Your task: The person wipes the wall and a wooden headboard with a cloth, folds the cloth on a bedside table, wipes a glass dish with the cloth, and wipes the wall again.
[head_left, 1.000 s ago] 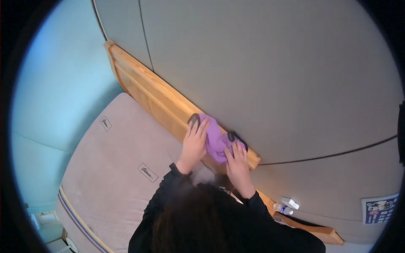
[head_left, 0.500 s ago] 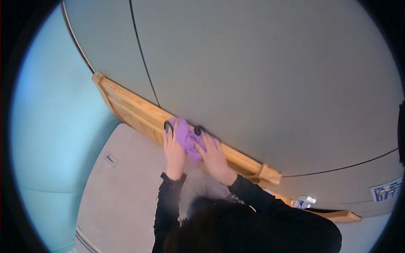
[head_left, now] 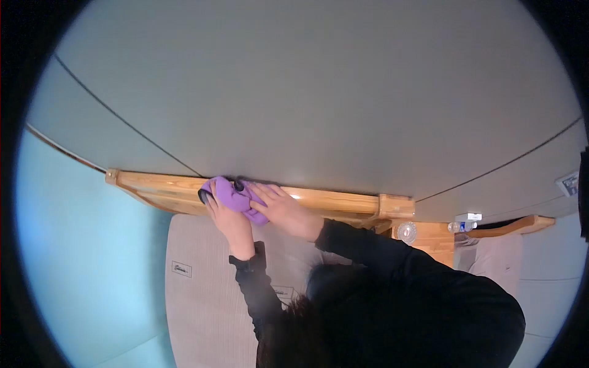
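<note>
1. So, purple cloth with dark trim sits bunched on the top rail of the light-wood headboard, left of centre in the frame.
2. Left hand: open, fingers laid over the cloth's left part, near the dark edge.
3. Right hand: open, fingers spread on the cloth's right part.
4. Headboard runs along the grey wall, glossy, with a bright reflection right of the cloth. Pale mattress below; light blue wall at left.
5. Right of frame: wooden surface with a clear glass dish; bottle and white box near its top right corner. Another wooden bed end beyond.
6. Writing: framed script label on the mattress, second label lower centre, partly covered. Neither readable. Bottle has a blue label, text too small. Printed sheet at far right, also unreadable.
</note>
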`<state>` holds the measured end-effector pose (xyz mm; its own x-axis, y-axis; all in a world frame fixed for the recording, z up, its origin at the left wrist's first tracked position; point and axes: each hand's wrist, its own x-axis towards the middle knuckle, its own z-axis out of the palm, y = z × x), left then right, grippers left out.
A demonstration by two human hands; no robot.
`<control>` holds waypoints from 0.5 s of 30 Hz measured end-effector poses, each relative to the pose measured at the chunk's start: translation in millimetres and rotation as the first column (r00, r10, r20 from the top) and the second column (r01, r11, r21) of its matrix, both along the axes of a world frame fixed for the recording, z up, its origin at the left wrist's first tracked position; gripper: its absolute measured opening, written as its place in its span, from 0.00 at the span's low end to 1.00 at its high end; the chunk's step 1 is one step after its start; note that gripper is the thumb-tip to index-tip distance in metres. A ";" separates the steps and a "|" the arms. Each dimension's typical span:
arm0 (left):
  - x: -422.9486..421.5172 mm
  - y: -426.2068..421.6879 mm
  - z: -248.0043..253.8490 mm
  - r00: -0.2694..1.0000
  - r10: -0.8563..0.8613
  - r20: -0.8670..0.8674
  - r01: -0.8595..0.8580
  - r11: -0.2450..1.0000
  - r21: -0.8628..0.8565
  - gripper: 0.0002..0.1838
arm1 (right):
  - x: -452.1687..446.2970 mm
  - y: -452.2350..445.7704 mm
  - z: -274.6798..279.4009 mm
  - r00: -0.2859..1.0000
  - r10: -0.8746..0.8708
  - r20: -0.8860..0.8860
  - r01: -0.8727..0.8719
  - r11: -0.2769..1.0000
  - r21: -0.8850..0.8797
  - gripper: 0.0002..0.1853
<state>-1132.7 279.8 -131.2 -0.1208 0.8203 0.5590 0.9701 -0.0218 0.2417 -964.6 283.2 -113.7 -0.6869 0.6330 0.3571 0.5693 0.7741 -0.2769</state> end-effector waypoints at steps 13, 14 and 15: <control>180.4 -56.4 5.4 0.997 -0.061 0.047 0.069 0.983 -0.170 0.36 | 181.2 -73.7 29.0 0.975 -0.215 -0.050 0.210 0.974 -0.091 0.19; 196.4 -61.7 10.2 0.994 -0.105 0.000 0.103 0.979 -0.177 0.37 | 195.7 -79.6 44.4 0.971 -0.239 0.022 0.240 0.956 -0.171 0.17; 218.4 -69.9 19.9 0.986 -0.097 0.135 0.120 0.977 -0.175 0.37 | 213.2 -84.0 66.4 0.962 -0.255 0.098 0.272 0.931 -0.245 0.16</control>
